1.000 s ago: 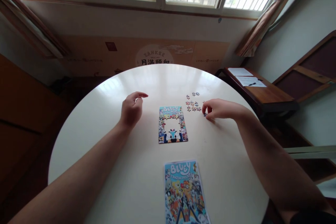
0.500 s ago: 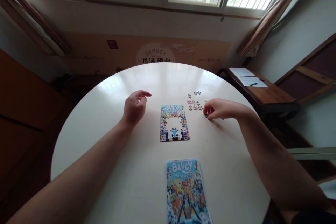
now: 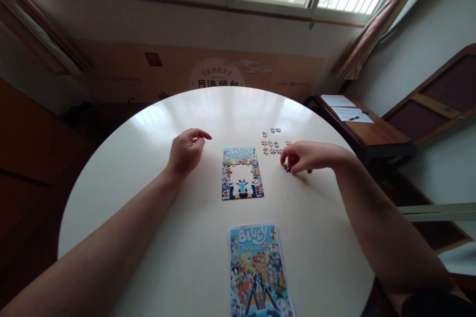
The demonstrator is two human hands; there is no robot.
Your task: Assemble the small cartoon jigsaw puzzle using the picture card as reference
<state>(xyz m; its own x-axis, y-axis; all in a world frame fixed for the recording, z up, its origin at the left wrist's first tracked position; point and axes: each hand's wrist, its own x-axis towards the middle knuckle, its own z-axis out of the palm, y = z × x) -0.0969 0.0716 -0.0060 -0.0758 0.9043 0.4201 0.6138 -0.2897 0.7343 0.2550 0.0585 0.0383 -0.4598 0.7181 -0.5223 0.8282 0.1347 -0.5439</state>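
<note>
A partly assembled jigsaw puzzle (image 3: 228,192) lies in the middle of the round white table (image 3: 178,252), with a white gap in its centre. My left hand (image 3: 188,152) rests on the table to the left of it, fingers loosely bent, index finger stretched out, holding nothing. To the puzzle's right, my right hand (image 3: 305,155) pinches a dark puzzle piece (image 3: 287,169) just at the tabletop. Several loose puzzle pieces (image 3: 270,143) lie beyond that hand's fingertips, some partly hidden by it. Nearer to me is a printed picture sheet (image 3: 256,252) lettered "Bluey".
A wooden side table (image 3: 386,131) with papers (image 3: 351,114) and a pen (image 3: 354,118) stands at the far right. Beyond the round table, a printed cardboard panel (image 3: 256,77) leans below the windows. A curtain (image 3: 362,54) hangs at the right.
The view has shifted slightly, moving the scene a little to the left. My right hand has drawn the dark piece slightly nearer to me. My left hand stays put.
</note>
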